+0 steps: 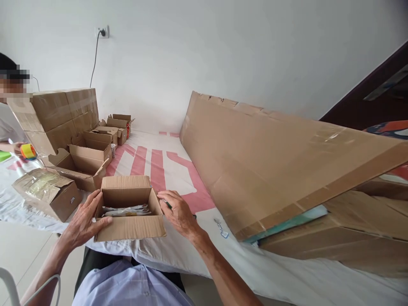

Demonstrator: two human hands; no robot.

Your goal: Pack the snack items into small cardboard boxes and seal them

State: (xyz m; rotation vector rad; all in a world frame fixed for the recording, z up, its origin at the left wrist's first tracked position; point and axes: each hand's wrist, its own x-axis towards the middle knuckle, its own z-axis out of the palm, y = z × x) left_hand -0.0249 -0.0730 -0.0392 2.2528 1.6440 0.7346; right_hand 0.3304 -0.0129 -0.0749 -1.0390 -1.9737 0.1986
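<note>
A small open cardboard box [127, 227] sits on the white cloth right in front of me, with flat packets [126, 210] lying inside it. My left hand [83, 222] holds the box's left side, thumb over the front flap. My right hand [179, 212] rests against the box's right flap, fingers curled, and a dark pen-like thing pokes out beside it.
A taped small box [47, 193] lies to the left, with several open boxes [83, 165] and a big stacked carton [57, 112] behind. A large flat cardboard slab [280, 161] leans at the right. Another person at the far left holds a tape roll [28, 151].
</note>
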